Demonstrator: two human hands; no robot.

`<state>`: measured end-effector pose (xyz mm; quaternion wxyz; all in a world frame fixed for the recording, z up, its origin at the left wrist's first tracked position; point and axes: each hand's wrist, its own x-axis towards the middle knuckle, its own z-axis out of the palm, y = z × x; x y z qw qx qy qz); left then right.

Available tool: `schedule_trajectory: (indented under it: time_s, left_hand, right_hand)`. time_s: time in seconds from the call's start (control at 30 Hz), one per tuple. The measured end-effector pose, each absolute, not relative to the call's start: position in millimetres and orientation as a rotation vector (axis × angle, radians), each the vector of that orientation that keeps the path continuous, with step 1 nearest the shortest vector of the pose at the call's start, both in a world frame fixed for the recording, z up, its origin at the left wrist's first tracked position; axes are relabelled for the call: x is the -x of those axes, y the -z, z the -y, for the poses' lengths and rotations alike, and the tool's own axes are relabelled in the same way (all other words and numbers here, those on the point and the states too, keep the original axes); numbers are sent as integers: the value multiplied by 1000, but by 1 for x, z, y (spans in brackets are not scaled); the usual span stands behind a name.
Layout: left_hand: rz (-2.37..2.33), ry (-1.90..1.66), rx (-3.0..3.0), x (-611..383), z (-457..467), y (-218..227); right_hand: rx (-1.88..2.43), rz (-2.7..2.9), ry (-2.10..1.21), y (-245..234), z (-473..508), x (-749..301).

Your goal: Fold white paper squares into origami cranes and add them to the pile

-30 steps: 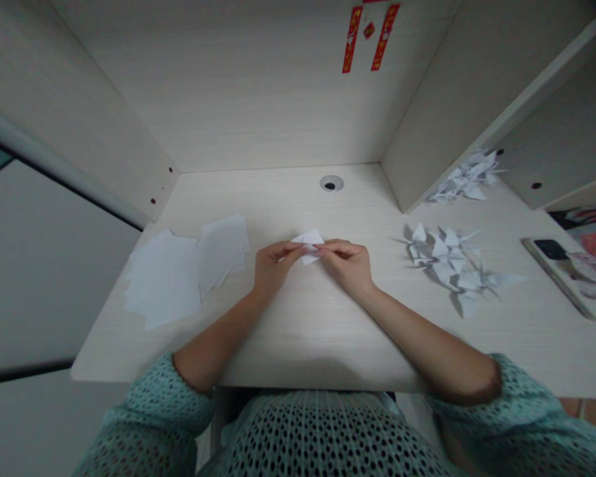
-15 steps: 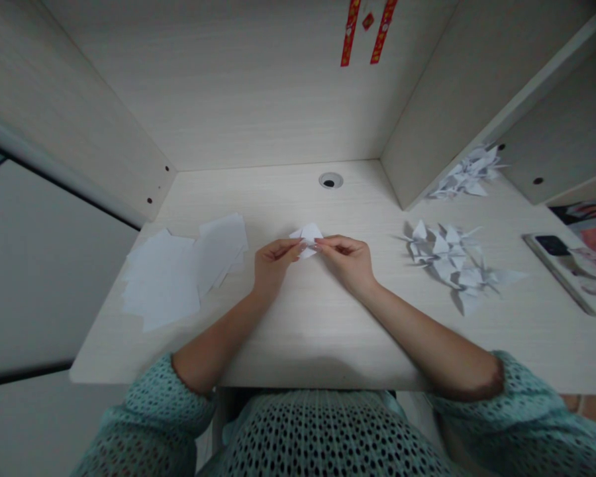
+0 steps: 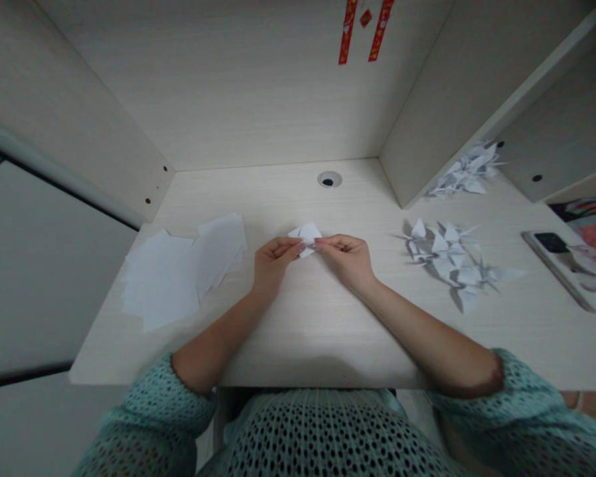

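A small piece of folded white paper (image 3: 308, 232) is held between my two hands, a little above or on the desk; the exact gap cannot be made out. My left hand (image 3: 274, 260) pinches its left side between thumb and fingers. On the right side, my right hand (image 3: 348, 257) grips it the same way, fingertips close to those of the left. The fingers cover part of the folds. Loose white paper sheets (image 3: 161, 281) lie in overlapping piles to the left. Several folded paper cranes (image 3: 447, 255) are heaped on the right.
More paper cranes (image 3: 469, 173) lie farther back, beside the upright divider panel (image 3: 427, 112). A phone (image 3: 573, 265) rests at the far right. Behind my hands, a round cable hole (image 3: 330, 179) is set in the desk (image 3: 298, 331). Red strips (image 3: 346, 33) hang on the back panel.
The camera view has shifted very slightly. Both hands keep their pinch on the folded paper, with hardly any visible movement.
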<state>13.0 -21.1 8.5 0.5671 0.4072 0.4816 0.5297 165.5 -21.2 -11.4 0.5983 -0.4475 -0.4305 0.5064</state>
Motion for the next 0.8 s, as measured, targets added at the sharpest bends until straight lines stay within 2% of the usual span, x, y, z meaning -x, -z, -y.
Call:
schedule_trajectory:
  time_s: [0.8]
  left_hand:
    - [-1108,-1314,-946,-17,23,-4]
  right_hand:
    - [994,805,-1467,7,19,-166]
